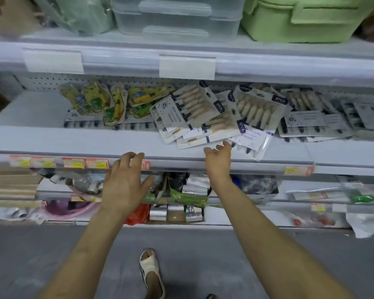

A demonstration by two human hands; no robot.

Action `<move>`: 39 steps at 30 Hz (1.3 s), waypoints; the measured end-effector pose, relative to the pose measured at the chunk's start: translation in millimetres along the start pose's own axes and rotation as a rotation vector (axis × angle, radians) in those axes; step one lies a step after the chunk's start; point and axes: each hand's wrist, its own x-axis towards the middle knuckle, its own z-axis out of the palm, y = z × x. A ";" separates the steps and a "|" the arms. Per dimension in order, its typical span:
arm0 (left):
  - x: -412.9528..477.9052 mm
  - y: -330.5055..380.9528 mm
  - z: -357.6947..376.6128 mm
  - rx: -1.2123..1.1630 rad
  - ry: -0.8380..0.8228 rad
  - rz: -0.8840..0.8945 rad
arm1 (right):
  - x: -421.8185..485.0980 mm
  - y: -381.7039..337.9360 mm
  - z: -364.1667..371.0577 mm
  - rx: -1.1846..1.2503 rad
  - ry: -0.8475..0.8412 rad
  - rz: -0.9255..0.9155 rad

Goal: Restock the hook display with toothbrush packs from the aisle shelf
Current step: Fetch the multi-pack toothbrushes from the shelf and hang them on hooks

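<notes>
We see bare shelf [30,114] at the left, open to reach into. Heaped toothbrush packs [194,111] crowd the middle and right, under the low upper shelf edge [289,71].

The shelf [52,139] carries the toothbrush packs [203,117] in an overlapping heap at its centre, near the front edge. Left of the heap, toward the back edge, lie carded packs [108,102]; right of it, further packs [324,119] lie stacked. Your right hand [218,160] is at the front edge, just before the heap; your left hand [125,182] is at the same edge, further left. Storage boxes [177,18] stand on the upper shelf [268,67].
</notes>
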 end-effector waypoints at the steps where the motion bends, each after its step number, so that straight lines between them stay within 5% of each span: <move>1: -2.2 -1.6 5.1 0.001 0.000 0.003 | 5.2 0.4 2.5 0.054 0.002 0.043; 14: -7.7 -11.8 41.9 -0.018 -0.021 0.061 | 39.9 -0.1 32.7 0.776 -0.043 0.297; 32: 54.3 9.1 47.0 -0.296 0.054 0.111 | 38.6 -0.3 26.3 0.677 0.121 0.059; 36: 114.3 5.9 49.1 -0.296 0.179 0.025 | 38.6 9.0 6.2 0.654 0.180 0.048; 39: 150.7 6.5 52.8 -0.356 0.045 -0.106 | 40.1 13.7 -5.5 0.631 0.180 0.034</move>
